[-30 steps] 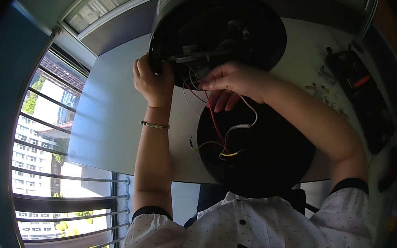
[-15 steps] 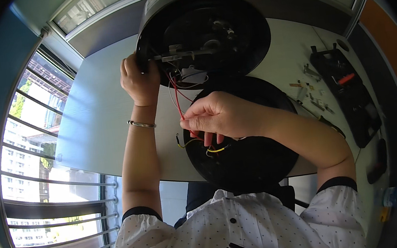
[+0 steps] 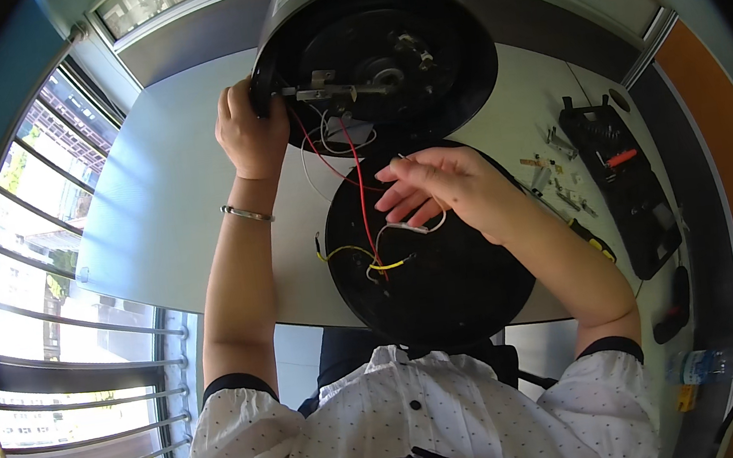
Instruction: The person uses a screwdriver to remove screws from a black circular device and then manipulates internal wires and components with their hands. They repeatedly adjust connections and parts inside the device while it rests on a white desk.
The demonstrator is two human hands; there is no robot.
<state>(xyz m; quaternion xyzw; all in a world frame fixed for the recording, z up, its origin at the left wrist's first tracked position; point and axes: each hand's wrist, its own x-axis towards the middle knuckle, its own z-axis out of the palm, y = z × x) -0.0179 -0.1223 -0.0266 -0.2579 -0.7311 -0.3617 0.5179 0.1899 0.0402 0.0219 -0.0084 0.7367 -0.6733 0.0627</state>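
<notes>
My left hand (image 3: 253,138) is closed around the left rim of a large black drum-shaped housing (image 3: 476,78), which lies tilted with its open end towards me. Inside show a metal bracket (image 3: 327,90) and a round central fitting. Red wires (image 3: 360,184) and thin white ones run from it down to a round black cover (image 3: 447,292) in front. Over that cover my right hand (image 3: 448,182) has thumb and forefinger together on a white wire (image 3: 444,216), which carries a pale sleeve. Yellow wires (image 3: 397,265) with dark ends rise from the cover's middle.
On the right of the white table (image 3: 160,190) lie small metal parts (image 3: 568,195), a yellow-and-black-handled tool (image 3: 595,242) and an open black tool case (image 3: 632,196) with a red-handled tool. A plastic bottle (image 3: 708,365) is at lower right. Barred windows (image 3: 75,311) stand on the left.
My right hand has let go of the red wire and moved right and up, onto the white wire. The red wire now hangs free. My left hand stays on the rim.
</notes>
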